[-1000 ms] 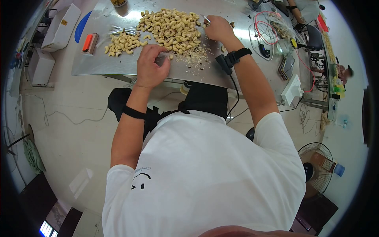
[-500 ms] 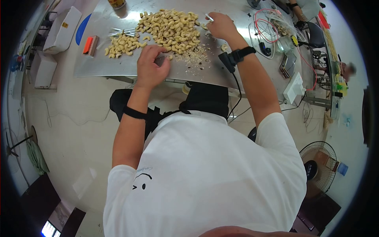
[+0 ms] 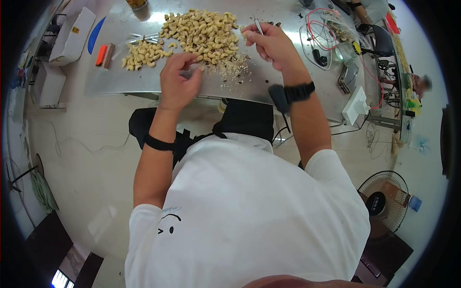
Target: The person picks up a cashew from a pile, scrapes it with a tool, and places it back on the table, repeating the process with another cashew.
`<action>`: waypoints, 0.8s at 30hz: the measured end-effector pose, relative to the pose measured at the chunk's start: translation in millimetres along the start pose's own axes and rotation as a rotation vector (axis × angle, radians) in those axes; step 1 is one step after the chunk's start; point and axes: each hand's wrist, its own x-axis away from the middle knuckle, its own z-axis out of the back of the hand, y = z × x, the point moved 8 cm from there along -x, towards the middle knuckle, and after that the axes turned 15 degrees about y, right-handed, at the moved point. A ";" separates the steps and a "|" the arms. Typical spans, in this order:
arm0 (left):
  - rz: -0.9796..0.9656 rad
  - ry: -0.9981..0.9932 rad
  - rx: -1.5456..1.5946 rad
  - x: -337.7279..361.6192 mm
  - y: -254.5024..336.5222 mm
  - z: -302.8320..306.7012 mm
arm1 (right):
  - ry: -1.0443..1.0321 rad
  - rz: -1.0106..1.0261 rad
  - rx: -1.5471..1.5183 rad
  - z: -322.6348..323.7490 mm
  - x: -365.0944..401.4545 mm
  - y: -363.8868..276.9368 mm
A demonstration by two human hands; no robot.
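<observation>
My right hand (image 3: 271, 44) is closed around a thin metal tool (image 3: 258, 26), apparently tweezers, whose tip points away from me. A small pale piece, perhaps a cashew (image 3: 243, 30), shows at its fingertips. Left of it lies a large heap of cashews (image 3: 199, 33), with pale crumbs and dark bits (image 3: 233, 69) along its near side. My left hand (image 3: 180, 79) rests at the heap's near-left edge, thumb and forefinger apart. A smaller group of cashews (image 3: 143, 54) lies beyond it to the left.
On the metal table (image 3: 115, 79) are several metal tools (image 3: 144, 37), an orange-and-brown block (image 3: 103, 55), a jar (image 3: 137, 4), cables (image 3: 317, 36), a phone-like device (image 3: 348, 77) and a white power strip (image 3: 356, 104). Another person's arm (image 3: 362, 13) shows at the upper right.
My right hand has turned, with the tool now pointing up and the fingertips nearer the heap. A cashew that lay near my right wrist is no longer visible there. The view has shifted slightly.
</observation>
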 end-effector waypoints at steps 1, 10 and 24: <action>0.055 -0.019 0.074 2.5 1.6 -5.6 | -0.042 -0.026 -0.060 -7.8 16.6 2.5; 0.483 -0.282 0.686 29.4 32.7 -58.5 | -0.099 -0.192 -0.327 -34.5 85.3 38.7; 0.633 -0.180 0.655 36.6 0.5 -59.0 | 0.057 0.025 -0.088 -34.3 89.2 49.0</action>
